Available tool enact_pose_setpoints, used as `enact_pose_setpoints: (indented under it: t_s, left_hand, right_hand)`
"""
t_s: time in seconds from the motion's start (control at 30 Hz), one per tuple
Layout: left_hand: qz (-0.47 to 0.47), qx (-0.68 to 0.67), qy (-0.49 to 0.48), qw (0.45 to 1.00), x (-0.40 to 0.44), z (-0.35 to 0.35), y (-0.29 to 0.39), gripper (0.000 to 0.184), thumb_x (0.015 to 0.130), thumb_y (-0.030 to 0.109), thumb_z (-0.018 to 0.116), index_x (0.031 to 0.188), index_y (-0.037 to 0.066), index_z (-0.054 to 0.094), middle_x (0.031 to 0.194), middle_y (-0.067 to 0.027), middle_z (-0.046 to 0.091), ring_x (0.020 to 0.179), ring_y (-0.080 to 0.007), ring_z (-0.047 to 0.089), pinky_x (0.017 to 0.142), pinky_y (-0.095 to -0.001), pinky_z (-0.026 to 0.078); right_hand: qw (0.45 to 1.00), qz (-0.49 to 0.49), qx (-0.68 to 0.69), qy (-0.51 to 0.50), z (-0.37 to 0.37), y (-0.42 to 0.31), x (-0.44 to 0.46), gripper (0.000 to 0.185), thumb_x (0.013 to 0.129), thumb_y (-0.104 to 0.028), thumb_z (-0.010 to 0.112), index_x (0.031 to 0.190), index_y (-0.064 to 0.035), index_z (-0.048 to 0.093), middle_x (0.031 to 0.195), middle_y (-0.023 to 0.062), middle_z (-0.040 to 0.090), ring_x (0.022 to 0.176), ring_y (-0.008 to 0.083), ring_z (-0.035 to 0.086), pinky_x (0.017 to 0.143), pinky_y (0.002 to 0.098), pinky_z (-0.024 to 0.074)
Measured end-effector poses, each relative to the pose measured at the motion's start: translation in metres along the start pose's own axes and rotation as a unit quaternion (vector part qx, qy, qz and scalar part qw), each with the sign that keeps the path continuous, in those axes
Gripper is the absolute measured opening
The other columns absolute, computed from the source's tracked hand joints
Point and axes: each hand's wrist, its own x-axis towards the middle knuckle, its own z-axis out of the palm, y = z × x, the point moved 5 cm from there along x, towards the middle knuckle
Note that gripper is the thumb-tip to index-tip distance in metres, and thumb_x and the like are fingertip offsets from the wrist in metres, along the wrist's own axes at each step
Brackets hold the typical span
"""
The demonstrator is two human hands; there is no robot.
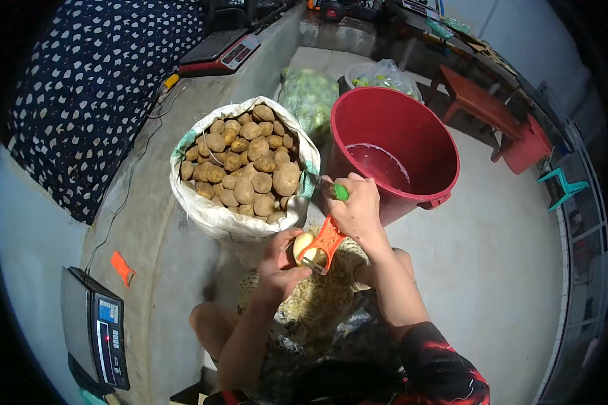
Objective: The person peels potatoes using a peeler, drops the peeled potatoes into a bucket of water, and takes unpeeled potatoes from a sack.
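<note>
My left hand (279, 266) is closed around a partly peeled potato (304, 248), its pale flesh showing. In my right hand (355, 206) is an orange peeler (327, 241) with a green handle end (341, 193); its metal blade lies against or just over the potato. Below both hands, a light woven basket (351, 260) between my legs holds a heap of peelings (315, 304). Just beyond my left hand stands a white sack (216, 219) full of unpeeled potatoes (250, 158).
A large red bucket (446, 152) with some liquid at its bottom stands ahead right. Behind the sack is a bag of green produce (309, 94). On the left ledge lie a digital scale (105, 337) and another orange peeler (122, 268). A red-brown bench (479, 101) stands at right.
</note>
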Motion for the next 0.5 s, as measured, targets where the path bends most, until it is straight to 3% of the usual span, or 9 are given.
enact_pose_setpoints:
  t_s: [0.07,0.1,0.13,0.23,0.27,0.33,0.4,0.47,0.5]
  left_hand:
    - [-0.008,0.018,-0.039,0.999,0.000,0.005,0.000,0.075,0.067,-0.003,0.068,0.136,0.005,0.040,0.122,-0.0098,0.053,0.115,-0.0224,0.052,0.099,-0.0362,0.040]
    - [-0.005,0.028,-0.057,0.998,-0.002,-0.008,-0.008,0.074,0.067,-0.002,0.068,0.135,0.005,0.040,0.123,-0.0106,0.052,0.116,-0.0228,0.051,0.100,-0.0365,0.040]
    - [-0.003,0.029,-0.059,0.998,-0.002,-0.005,-0.006,0.074,0.067,-0.002,0.068,0.135,0.005,0.040,0.123,-0.0106,0.052,0.116,-0.0228,0.051,0.100,-0.0365,0.040]
    - [0.004,-0.089,-0.057,0.994,-0.001,0.000,0.001,0.073,0.067,0.000,0.068,0.134,0.004,0.040,0.122,-0.0101,0.052,0.118,-0.0220,0.049,0.101,-0.0363,0.040]
    - [0.007,-0.092,-0.056,0.994,-0.001,0.000,0.001,0.073,0.067,0.000,0.068,0.134,0.004,0.040,0.122,-0.0101,0.052,0.118,-0.0220,0.049,0.101,-0.0363,0.040]
    - [-0.009,-0.008,0.016,1.000,-0.002,0.004,0.005,0.072,0.067,0.000,0.069,0.133,0.004,0.041,0.121,-0.0097,0.052,0.118,-0.0223,0.050,0.102,-0.0358,0.039]
    - [-0.009,0.018,0.016,1.000,-0.002,0.005,0.007,0.071,0.066,0.000,0.069,0.131,0.003,0.041,0.121,-0.0098,0.052,0.117,-0.0225,0.050,0.102,-0.0353,0.039]
    - [-0.039,-0.074,-0.044,0.996,-0.001,-0.005,-0.005,0.069,0.067,0.000,0.069,0.130,0.002,0.040,0.121,-0.0104,0.052,0.116,-0.0223,0.051,0.101,-0.0358,0.039]
    - [-0.033,-0.113,-0.066,0.991,-0.001,0.007,0.005,0.069,0.067,0.000,0.068,0.130,0.002,0.040,0.120,-0.0108,0.052,0.116,-0.0223,0.051,0.100,-0.0359,0.040]
  right_hand:
    - [0.996,-0.058,-0.057,0.046,0.000,0.002,0.004,0.022,0.076,-0.022,0.062,0.068,-0.0009,0.065,0.059,0.0253,0.056,0.059,0.0446,0.056,0.056,0.0475,0.0440]
    - [0.996,0.086,-0.003,0.005,0.011,0.030,0.008,0.026,0.079,-0.022,0.062,0.067,0.0014,0.063,0.054,0.0228,0.054,0.051,0.0374,0.056,0.053,0.0446,0.0423]
    - [0.997,0.083,-0.003,0.007,0.012,0.037,0.011,0.026,0.079,-0.022,0.062,0.067,0.0014,0.063,0.054,0.0228,0.054,0.051,0.0374,0.056,0.053,0.0446,0.0423]
    - [0.976,0.179,0.122,-0.008,0.009,0.035,0.008,0.036,0.084,-0.025,0.062,0.065,0.0051,0.059,0.049,0.0158,0.048,0.047,0.0163,0.048,0.051,0.0380,0.0393]
    - [0.980,0.163,0.114,-0.023,0.007,0.023,0.006,0.037,0.084,-0.027,0.062,0.064,0.0041,0.058,0.050,0.0187,0.049,0.045,0.0232,0.048,0.051,0.0404,0.0393]
    - [0.999,-0.015,0.021,0.025,-0.002,-0.009,-0.001,0.041,0.086,-0.031,0.061,0.063,0.0033,0.057,0.052,0.0214,0.051,0.044,0.0297,0.048,0.052,0.0417,0.0395]
    - [0.998,-0.035,-0.018,0.043,0.003,-0.002,0.001,0.039,0.085,-0.030,0.061,0.064,0.0031,0.057,0.055,0.0230,0.052,0.048,0.0333,0.050,0.053,0.0425,0.0405]
    - [0.994,-0.057,-0.059,0.067,0.005,0.014,0.007,0.037,0.084,-0.028,0.061,0.064,0.0029,0.057,0.058,0.0246,0.053,0.051,0.0369,0.053,0.054,0.0434,0.0415]
    - [0.997,0.071,-0.006,0.018,0.009,0.031,0.013,0.033,0.081,-0.026,0.062,0.065,0.0028,0.058,0.060,0.0244,0.055,0.055,0.0378,0.055,0.056,0.0438,0.0422]
